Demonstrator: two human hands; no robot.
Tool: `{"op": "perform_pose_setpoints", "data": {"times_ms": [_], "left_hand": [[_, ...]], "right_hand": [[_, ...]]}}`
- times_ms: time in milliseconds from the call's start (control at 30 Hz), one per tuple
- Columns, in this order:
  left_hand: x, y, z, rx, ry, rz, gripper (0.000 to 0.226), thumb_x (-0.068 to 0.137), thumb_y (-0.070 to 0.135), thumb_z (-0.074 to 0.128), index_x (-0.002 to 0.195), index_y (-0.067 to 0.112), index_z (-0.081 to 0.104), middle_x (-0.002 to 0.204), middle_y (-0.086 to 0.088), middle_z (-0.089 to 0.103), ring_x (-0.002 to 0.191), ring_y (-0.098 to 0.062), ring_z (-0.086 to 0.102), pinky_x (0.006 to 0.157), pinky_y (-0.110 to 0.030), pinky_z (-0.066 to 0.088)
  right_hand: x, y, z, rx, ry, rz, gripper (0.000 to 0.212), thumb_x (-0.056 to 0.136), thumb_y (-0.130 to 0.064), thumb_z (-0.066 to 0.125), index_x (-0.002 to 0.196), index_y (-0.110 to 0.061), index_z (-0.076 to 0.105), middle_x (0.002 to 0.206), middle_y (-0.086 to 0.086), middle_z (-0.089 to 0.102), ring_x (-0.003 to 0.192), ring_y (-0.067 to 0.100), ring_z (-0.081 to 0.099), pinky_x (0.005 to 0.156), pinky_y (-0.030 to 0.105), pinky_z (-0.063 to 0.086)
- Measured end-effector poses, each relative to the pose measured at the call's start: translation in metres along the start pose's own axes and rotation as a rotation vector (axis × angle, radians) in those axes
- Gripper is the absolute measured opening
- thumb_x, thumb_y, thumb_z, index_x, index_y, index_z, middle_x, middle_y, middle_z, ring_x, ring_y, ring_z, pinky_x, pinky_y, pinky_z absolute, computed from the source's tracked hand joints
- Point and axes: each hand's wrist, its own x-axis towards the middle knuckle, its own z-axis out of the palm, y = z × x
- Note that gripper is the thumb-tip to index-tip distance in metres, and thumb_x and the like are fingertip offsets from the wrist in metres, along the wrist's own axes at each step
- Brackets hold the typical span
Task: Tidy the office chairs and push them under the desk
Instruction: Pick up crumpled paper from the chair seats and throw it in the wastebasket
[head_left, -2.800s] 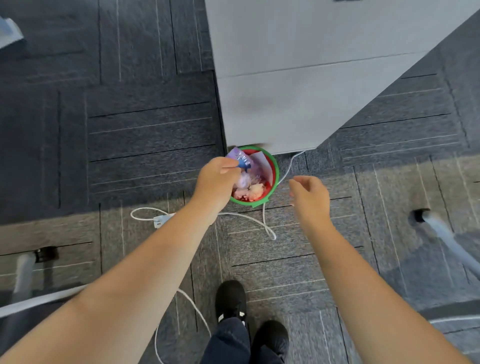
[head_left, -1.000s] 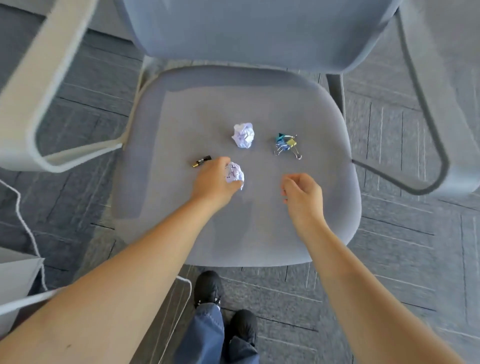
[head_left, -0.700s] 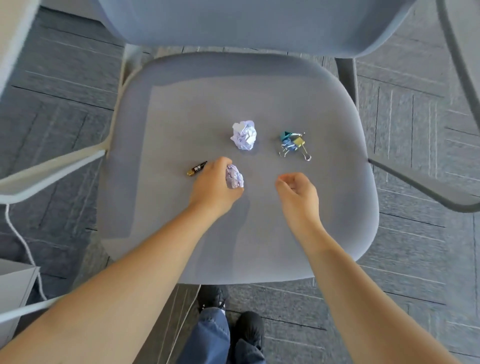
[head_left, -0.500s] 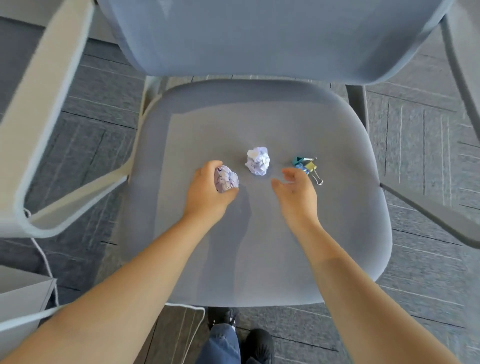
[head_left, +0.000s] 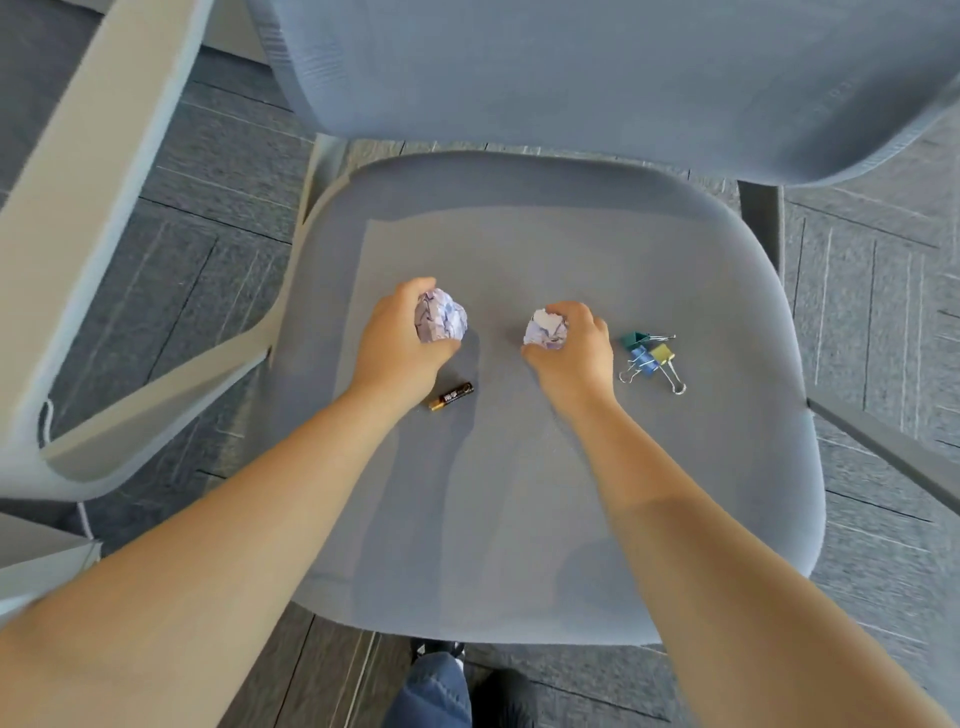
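Grey carpet tiles (head_left: 197, 270) run under a grey-blue office chair (head_left: 545, 493), whose seat fills the middle of the view with its backrest (head_left: 597, 78) rising at the far edge and a pale armrest (head_left: 78, 208) looping off to the seat's left. Both bare arms reach forward over the seat, palms down. Over the seat's centre-left, the left hand (head_left: 400, 348) is curled around a crumpled paper ball (head_left: 440, 322), fingers wrapped over it and the thumb beneath. Just to that ball's right, the right hand (head_left: 571, 353) is closed over a second crumpled paper ball (head_left: 544, 330), which pokes out on the thumb side. On the seat fabric just below the left hand lies a small black-and-gold battery (head_left: 451, 396), tilted. Just beside the right hand, toward the seat's right edge, sits a loose cluster of binder clips (head_left: 649, 358) in teal, blue and yellow. Below the seat's near edge, a denim trouser leg (head_left: 431, 691) and a dark shoe (head_left: 506, 696) show.
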Motion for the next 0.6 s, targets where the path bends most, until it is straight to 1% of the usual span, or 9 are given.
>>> {"op": "perform_pose_setpoints", "data": {"times_ms": [67,100,133,200,267,367,467,533,600], "left_hand": [[-0.008,0.008,-0.006,-0.041,0.007,0.007,0.055,0.079,0.006,0.062,0.130,0.014,0.043,0.133,-0.008,0.049,0.119,-0.021,0.049,0.089,-0.020,0.032],[-0.013,0.013,-0.011,-0.058,0.009,0.010,0.055,0.078,0.007,0.063,0.129,0.014,0.044,0.132,-0.007,0.050,0.117,-0.020,0.050,0.088,-0.019,0.032],[-0.019,0.019,-0.016,-0.073,0.009,0.015,0.054,0.078,0.007,0.064,0.128,0.014,0.045,0.129,-0.006,0.052,0.113,-0.019,0.051,0.086,-0.019,0.032],[-0.034,0.032,-0.028,-0.097,0.011,0.025,0.052,0.078,0.009,0.065,0.126,0.014,0.047,0.118,-0.002,0.055,0.102,-0.015,0.051,0.080,-0.015,0.033],[-0.053,0.043,-0.044,-0.128,0.022,0.031,0.051,0.078,0.010,0.066,0.125,0.014,0.048,0.110,0.002,0.053,0.095,-0.013,0.050,0.074,-0.015,0.035],[-0.086,0.053,-0.069,-0.165,0.045,0.037,0.048,0.076,0.010,0.068,0.120,0.016,0.050,0.104,0.005,0.053,0.090,-0.015,0.053,0.082,-0.021,0.039],[-0.128,0.052,-0.094,-0.185,0.078,0.043,0.041,0.074,0.012,0.071,0.107,0.022,0.050,0.089,0.012,0.053,0.077,-0.005,0.055,0.070,-0.014,0.040],[-0.162,0.044,-0.113,-0.192,0.127,0.028,0.041,0.073,0.016,0.072,0.107,0.022,0.051,0.085,0.018,0.053,0.073,0.005,0.054,0.067,-0.009,0.040],[-0.199,0.034,-0.131,-0.222,0.186,0.002,0.039,0.073,0.017,0.072,0.105,0.026,0.051,0.085,0.023,0.054,0.072,0.008,0.056,0.067,-0.008,0.042]], "right_hand": [[-0.006,-0.008,-0.010,0.017,0.000,-0.025,0.038,0.080,-0.002,0.055,0.117,-0.010,0.051,0.105,0.003,0.037,0.089,0.017,0.043,0.055,0.011,0.034],[-0.011,-0.014,-0.016,0.034,0.003,-0.047,0.036,0.079,-0.002,0.056,0.114,-0.009,0.052,0.104,0.003,0.039,0.087,0.017,0.044,0.053,0.006,0.036],[-0.016,-0.021,-0.021,0.048,0.004,-0.075,0.034,0.078,-0.002,0.057,0.111,-0.009,0.053,0.106,0.007,0.044,0.084,0.018,0.046,0.051,0.001,0.037],[-0.029,-0.035,-0.033,0.056,-0.002,-0.118,0.030,0.076,-0.004,0.059,0.105,-0.010,0.054,0.110,0.014,0.051,0.074,0.018,0.049,0.048,0.002,0.037],[-0.045,-0.051,-0.045,0.068,-0.015,-0.151,0.024,0.076,-0.006,0.059,0.098,-0.016,0.053,0.107,0.010,0.050,0.066,0.010,0.048,0.048,0.002,0.037],[-0.072,-0.075,-0.058,0.070,-0.048,-0.218,0.020,0.077,-0.008,0.060,0.088,-0.020,0.049,0.109,0.012,0.053,0.063,0.004,0.046,0.047,-0.002,0.035],[-0.106,-0.096,-0.063,0.075,-0.104,-0.282,0.020,0.077,-0.008,0.060,0.090,-0.019,0.050,0.107,0.010,0.051,0.063,0.003,0.046,0.048,-0.003,0.034],[-0.133,-0.108,-0.061,0.096,-0.162,-0.317,0.022,0.077,-0.007,0.061,0.097,-0.014,0.055,0.108,0.010,0.051,0.065,0.003,0.046,0.046,-0.004,0.034],[-0.164,-0.117,-0.056,0.112,-0.232,-0.357,0.027,0.077,-0.006,0.061,0.102,-0.012,0.056,0.111,0.011,0.051,0.067,0.004,0.047,0.043,-0.002,0.036]]}}
